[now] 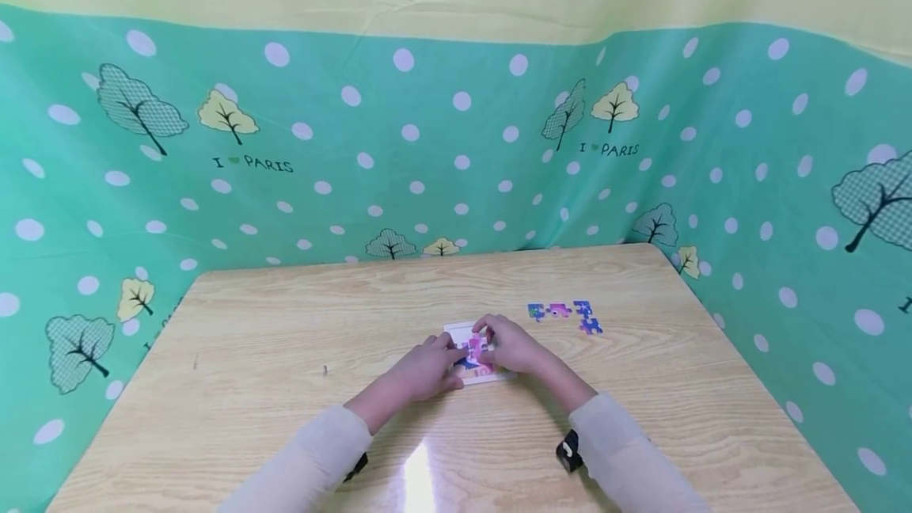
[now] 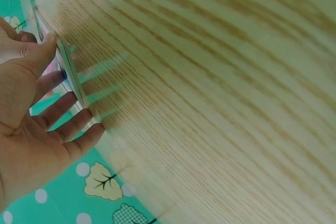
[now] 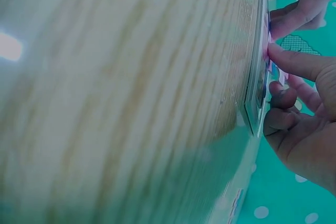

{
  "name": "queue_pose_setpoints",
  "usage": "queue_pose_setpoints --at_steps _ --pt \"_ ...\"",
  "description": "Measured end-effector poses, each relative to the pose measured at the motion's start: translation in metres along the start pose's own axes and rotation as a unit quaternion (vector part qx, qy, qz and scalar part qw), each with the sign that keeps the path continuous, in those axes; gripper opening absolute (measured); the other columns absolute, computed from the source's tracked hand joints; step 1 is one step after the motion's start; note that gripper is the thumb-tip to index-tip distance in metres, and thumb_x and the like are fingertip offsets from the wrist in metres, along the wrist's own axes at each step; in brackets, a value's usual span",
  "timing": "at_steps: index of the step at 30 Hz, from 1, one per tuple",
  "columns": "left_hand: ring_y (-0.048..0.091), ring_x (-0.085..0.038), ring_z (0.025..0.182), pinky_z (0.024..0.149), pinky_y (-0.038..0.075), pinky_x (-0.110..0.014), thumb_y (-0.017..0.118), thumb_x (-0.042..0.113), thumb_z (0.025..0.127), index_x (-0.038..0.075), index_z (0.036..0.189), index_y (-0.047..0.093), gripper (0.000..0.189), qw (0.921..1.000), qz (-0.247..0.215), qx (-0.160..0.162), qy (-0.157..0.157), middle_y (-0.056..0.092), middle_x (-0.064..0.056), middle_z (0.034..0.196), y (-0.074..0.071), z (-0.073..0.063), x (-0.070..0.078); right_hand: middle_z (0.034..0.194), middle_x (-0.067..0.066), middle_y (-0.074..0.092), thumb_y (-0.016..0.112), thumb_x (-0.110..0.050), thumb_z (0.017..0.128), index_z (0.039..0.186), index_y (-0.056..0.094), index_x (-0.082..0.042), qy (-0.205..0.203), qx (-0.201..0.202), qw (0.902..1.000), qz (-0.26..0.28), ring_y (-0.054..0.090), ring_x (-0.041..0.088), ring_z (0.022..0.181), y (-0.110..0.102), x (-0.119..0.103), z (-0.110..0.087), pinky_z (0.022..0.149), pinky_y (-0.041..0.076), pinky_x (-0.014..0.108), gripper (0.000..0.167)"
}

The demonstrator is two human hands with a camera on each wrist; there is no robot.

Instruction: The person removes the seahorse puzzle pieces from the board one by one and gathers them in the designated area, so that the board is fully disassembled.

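Jigsaw puzzle (image 1: 486, 370), part-filled, sits in a shallow white tray (image 1: 458, 330) flat on the wood-grain counter (image 1: 271, 410), between the two hands. Right hand (image 1: 514, 347): thumb and forefinger pinch a pink piece (image 1: 476, 349) over the tray; whether it is seated or slightly raised, cannot tell. Left hand (image 1: 425, 370): fingers extended and spread along the tray's left side, thumb at the near edge, forefinger reaching in to the picture; touching rather than clenched. Four loose pieces (image 1: 559, 309) lie beyond the tray and off to its right, well apart from it. Handling, as judged: pieces look thin, light and stiff, probably card, with a smooth printed face; likely to slide if pushed flat. Knobs seem the weak part, apt to bend or fray if forced. Best hold is by opposite edges of the body, thumb against forefinger, clear of whichever knob has to mate; then straight down pressure with a flat fingertip. Tray looks light too, with a low rim, and could skid on the smooth counter under a sideways shove; steady it at the left rim or near corner, keeping fingertips off neighbouring pieces, which might lift or shift.
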State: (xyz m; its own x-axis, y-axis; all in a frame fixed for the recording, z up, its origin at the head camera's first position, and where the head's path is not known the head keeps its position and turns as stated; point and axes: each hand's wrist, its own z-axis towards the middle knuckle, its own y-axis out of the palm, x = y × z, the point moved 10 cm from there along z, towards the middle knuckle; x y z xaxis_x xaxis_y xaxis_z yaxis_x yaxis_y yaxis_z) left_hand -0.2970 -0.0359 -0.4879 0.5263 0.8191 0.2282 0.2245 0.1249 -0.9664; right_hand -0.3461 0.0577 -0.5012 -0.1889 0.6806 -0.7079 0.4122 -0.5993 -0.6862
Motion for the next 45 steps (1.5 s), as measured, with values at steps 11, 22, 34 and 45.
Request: queue_pose_setpoints --at_steps 11,22,34,45 --pt "0.051 -0.018 0.095 0.08 0.05 -0.034 0.063 0.039 0.086 0.012 0.132 0.054 0.054 1.0 0.003 0.004 0.004 0.054 -0.007 0.114 0.0 0.001 -0.001 0.094 0.007 0.05 0.07 -0.005 0.08 0.11 0.052 -0.013 -0.024 0.009 0.9996 -0.011 0.048 0.017 0.077 -0.002 -0.007 -0.004 0.063 0.044 0.026 0.036" --pt "0.051 -0.018 0.096 0.082 0.05 -0.034 0.063 0.04 0.086 0.013 0.132 0.054 0.055 1.0 0.004 -0.001 -0.002 0.054 -0.007 0.115 0.001 0.002 -0.002 0.094 0.009 0.049 0.068 -0.001 0.08 0.106 0.047 -0.014 -0.045 0.018 0.9988 -0.006 0.046 0.016 0.074 -0.001 -0.013 -0.009 0.062 0.043 0.026 0.035" --pt "0.05 -0.017 0.095 0.081 0.049 -0.033 0.064 0.04 0.086 0.012 0.132 0.054 0.054 1.0 0.004 -0.001 -0.002 0.054 -0.006 0.114 0.001 0.001 -0.002 0.091 0.008 0.049 0.066 0.002 0.079 0.093 0.045 -0.013 -0.065 0.016 0.9977 -0.008 0.048 0.02 0.082 0.001 -0.019 -0.012 0.071 0.043 0.029 0.029" --pt "0.051 -0.019 0.094 0.078 0.049 -0.034 0.065 0.037 0.086 0.012 0.131 0.055 0.053 1.0 0.001 0.008 0.005 0.054 -0.007 0.113 -0.001 0.0 -0.001 0.084 0.001 0.048 0.068 -0.001 0.08 0.083 0.048 -0.012 -0.072 0.014 0.9968 -0.032 0.047 0.014 0.078 0.004 -0.019 -0.013 0.068 0.043 0.025 0.023"
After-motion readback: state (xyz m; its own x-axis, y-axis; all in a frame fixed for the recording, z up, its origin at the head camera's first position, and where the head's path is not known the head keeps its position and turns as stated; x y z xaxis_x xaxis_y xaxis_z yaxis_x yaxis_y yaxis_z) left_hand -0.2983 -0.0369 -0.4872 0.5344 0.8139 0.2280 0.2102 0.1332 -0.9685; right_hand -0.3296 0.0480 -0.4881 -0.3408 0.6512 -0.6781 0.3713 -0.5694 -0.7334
